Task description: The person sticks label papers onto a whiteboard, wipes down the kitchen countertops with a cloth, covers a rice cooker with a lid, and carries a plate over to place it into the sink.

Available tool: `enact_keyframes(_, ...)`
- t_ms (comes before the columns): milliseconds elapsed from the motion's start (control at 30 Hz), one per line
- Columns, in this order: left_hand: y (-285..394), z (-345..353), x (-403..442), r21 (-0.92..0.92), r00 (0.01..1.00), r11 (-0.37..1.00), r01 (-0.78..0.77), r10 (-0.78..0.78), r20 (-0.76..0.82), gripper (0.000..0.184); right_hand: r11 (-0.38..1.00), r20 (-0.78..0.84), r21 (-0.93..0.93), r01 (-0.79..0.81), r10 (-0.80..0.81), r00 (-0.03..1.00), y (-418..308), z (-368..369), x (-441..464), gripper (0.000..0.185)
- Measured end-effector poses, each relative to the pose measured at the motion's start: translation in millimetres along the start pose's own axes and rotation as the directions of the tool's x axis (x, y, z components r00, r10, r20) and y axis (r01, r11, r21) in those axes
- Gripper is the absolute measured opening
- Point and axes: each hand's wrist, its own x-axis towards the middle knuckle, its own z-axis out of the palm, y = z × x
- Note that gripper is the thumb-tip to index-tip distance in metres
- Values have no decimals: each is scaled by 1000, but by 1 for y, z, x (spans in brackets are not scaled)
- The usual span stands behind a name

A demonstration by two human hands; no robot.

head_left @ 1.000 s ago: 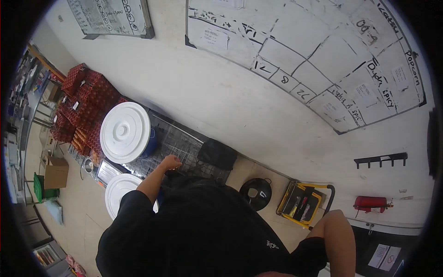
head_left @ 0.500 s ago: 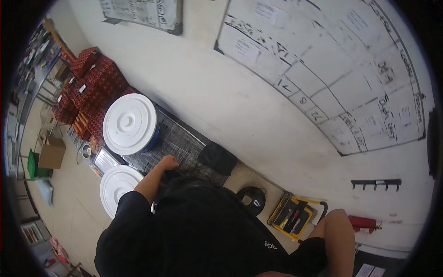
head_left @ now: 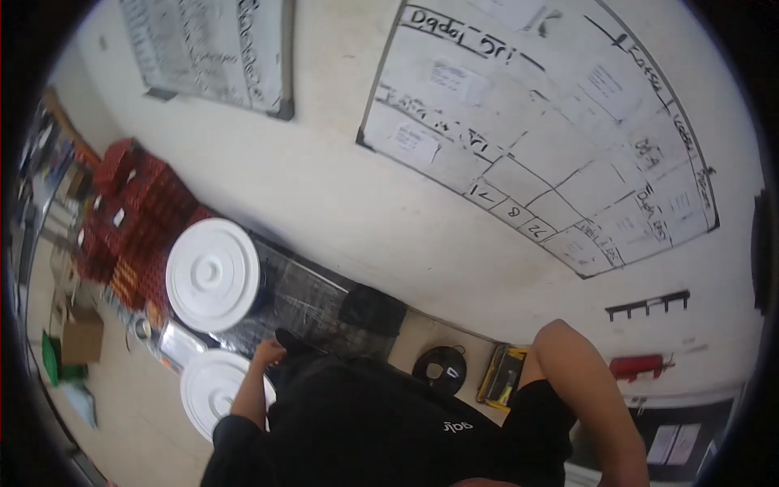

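Beside the nearer white lid [head_left: 213, 381], at the dark platform's [head_left: 300, 304] near edge, the left hand [head_left: 269, 352] is hovering with fingers loosely curling; whether they are gripping anything, I cannot tell. The right hand is staying out of view, so its fingers cannot be told. Farther off, another white lid [head_left: 213, 276] is covering a blue tub [head_left: 264, 290] near the platform's wall-side edge. A black bag [head_left: 373, 311] is lying at the platform's right end, while red egg trays [head_left: 142, 211] are standing stacked beyond its left end.
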Motion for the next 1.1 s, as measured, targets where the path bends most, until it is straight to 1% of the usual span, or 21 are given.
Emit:
enact_keyframes(133, -12, -19, 4, -117, 1000, 993, 12, -11, 4, 20, 974, -47, 218, 57, -48, 998, 93, 1, -37, 16)
enact_keyframes(167, -21, -25, 9, -164, 1000, 986, 19, -16, 24, 21, 892, 126, 12, -452, 447, 886, 110, 17, -37, 16)
enact_keyframes(233, -37, -35, 20, -192, 1000, 981, 9, -5, 19, 23, 108, 147, -630, -769, 989, 18, 149, 51, -40, 17)
enact_keyframes(300, -41, -50, 15, -138, 1000, 990, 0, 1, 8, 25, 325, -188, 149, -934, 937, 296, 187, 84, -179, 15)
enact_keyframes(333, -42, -60, 9, -112, 1000, 994, 3, -1, 19, 25, 141, -291, 227, -964, 954, 71, 219, 120, -212, 16)
enact_keyframes(367, -55, -69, 9, -67, 999, 998, 8, -6, 32, 26, -112, -356, -67, -991, 931, -81, 227, 174, -272, 15)
enact_keyframes(400, -64, -77, 17, -27, 999, 1000, 9, -8, 45, 27, -317, -283, -424, -848, 936, -208, 222, 224, -320, 14)
enact_keyframes(467, -50, -102, -5, 32, 995, 997, 68, -70, 75, 30, -505, 154, -368, -781, 795, -587, 188, 319, -403, 21)
enact_keyframes(533, -68, -123, 1, 1, 992, 998, 62, -61, 110, 32, -490, 129, -224, -843, 842, -523, 108, 420, -479, 22)
enact_keyframes(567, -75, -133, 7, 28, 987, 990, 141, -143, 74, 31, -638, 64, -358, -682, 712, -699, 73, 441, -469, 27)
enact_keyframes(633, -82, -154, 18, 36, 974, 978, 204, -207, 90, 32, -658, 97, -417, -627, 654, -751, -44, 515, -505, 25)
enact_keyframes(667, -78, -167, 21, 25, 967, 972, 232, -234, 102, 32, -922, -31, -186, -338, 350, -936, -78, 524, -476, 35)
enact_keyframes(733, -68, -181, 28, 54, 977, 978, 200, -204, 64, 32, -995, 105, -50, 87, -92, -990, -143, 553, -461, 32)
enact_keyframes(767, -65, -185, 41, 146, 983, 976, 162, -173, 66, 34, -734, 182, -501, -458, 428, -885, -221, 604, -508, 25)
enact_keyframes(833, -53, -185, 82, 424, 988, 893, -151, 132, 75, 33, -808, 137, -520, -276, 241, -961, -172, 535, -423, 25)
enact_keyframes(933, 46, -161, 95, 775, 743, 297, -559, 594, 309, 31, -861, 78, -359, -360, 356, -931, -194, 559, -457, 25)
enact_keyframes(967, 118, -148, 72, 722, 660, 252, -645, 660, 359, 32, -865, 97, -306, -398, 388, -917, -185, 553, -462, 24)
enact_keyframes(1000, 190, -136, 36, 500, 702, 542, -675, 679, 213, 34, -852, 81, -331, -406, 403, -912, -175, 546, -468, 25)
enact_keyframes(1033, 255, -121, 5, 455, 640, 518, -724, 750, 165, 34, -836, 62, -360, -413, 420, -905, -155, 531, -472, 26)
enact_keyframes(1067, 332, -110, -54, 486, 519, 409, -773, 848, 112, 38, -819, 45, -391, -420, 439, -897, -135, 515, -479, 27)
enact_keyframes(1100, 421, -91, -119, 473, 60, 8, -881, 993, 97, 42, -875, -47, -190, -446, 462, -886, -120, 490, -491, 25)
